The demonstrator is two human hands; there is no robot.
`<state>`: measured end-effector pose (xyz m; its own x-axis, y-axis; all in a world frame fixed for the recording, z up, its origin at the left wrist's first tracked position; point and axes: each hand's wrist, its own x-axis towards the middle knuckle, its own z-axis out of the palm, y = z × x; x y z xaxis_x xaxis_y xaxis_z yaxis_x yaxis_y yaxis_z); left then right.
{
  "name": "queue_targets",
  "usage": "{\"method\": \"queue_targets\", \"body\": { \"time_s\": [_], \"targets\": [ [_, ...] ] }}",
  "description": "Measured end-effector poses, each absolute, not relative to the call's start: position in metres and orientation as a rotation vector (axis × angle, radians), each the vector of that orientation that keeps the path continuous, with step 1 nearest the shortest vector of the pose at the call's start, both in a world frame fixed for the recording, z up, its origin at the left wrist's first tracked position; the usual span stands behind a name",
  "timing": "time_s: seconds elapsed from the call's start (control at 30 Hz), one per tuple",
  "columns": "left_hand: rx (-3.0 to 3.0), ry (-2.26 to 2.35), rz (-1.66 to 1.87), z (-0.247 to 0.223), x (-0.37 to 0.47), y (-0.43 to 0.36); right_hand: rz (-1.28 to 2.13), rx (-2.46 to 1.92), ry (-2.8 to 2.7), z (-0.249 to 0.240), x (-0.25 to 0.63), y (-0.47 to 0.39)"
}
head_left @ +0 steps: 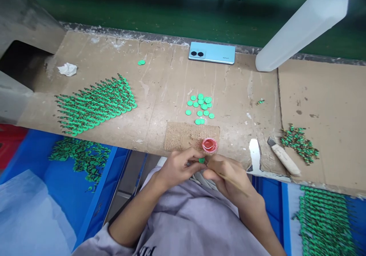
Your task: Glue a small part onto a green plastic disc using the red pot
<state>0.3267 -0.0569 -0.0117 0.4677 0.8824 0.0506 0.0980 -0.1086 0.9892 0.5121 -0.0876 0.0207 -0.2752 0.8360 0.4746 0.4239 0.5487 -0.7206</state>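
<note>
My left hand (180,169) pinches a small green disc (201,160) at the table's front edge. Close beside it, my right hand (228,174) is closed around a thin brush-like stick (232,182) that slants down to the right; its tip is hidden near the disc. Just beyond my fingers, a small round pot of red liquid (209,145) stands at the right end of a rough brown pad (183,134). Several loose green discs (204,106) lie on the table past the pad.
Rows of green pieces (97,107) cover the left; a small pile (299,143) lies right, beside a knife (284,157). A phone (211,53) and tall white bottle (303,29) stand at the back. Blue bins (107,185) with green pieces flank my body.
</note>
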Motion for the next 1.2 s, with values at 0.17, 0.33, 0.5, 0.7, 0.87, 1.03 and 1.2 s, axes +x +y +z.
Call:
{"method": "queue_targets", "body": {
  "time_s": [0.17, 0.33, 0.5, 0.7, 0.87, 1.03, 1.2],
  "targets": [
    [1.363, 0.947, 0.843, -0.008, 0.328, -0.059, 0.739, -0.996, -1.715, 0.016, 0.514, -0.093],
    [0.911, 0.921, 0.771, 0.005, 0.332, -0.06, 0.966, -0.923, -1.008, 0.018, 0.522, -0.109],
    [0.718, 0.899, 0.715, 0.017, 0.33, -0.056, 1.079, -0.952, -0.638, 0.029, 0.531, -0.103],
    [0.731, 0.86, 0.708, 0.026, 0.329, -0.054, 1.278, -1.012, -0.388, 0.031, 0.546, -0.092],
    [0.788, 0.838, 0.681, 0.029, 0.325, -0.055, 1.293, -1.079, -0.534, 0.021, 0.553, -0.091],
    [0.871, 0.855, 0.631, 0.03, 0.321, -0.058, 1.205, -1.026, -0.811, 0.012, 0.55, -0.096],
    [0.945, 0.886, 0.663, 0.031, 0.324, -0.065, 1.139, -1.106, -0.903, 0.01, 0.544, -0.106]
  ]
}}
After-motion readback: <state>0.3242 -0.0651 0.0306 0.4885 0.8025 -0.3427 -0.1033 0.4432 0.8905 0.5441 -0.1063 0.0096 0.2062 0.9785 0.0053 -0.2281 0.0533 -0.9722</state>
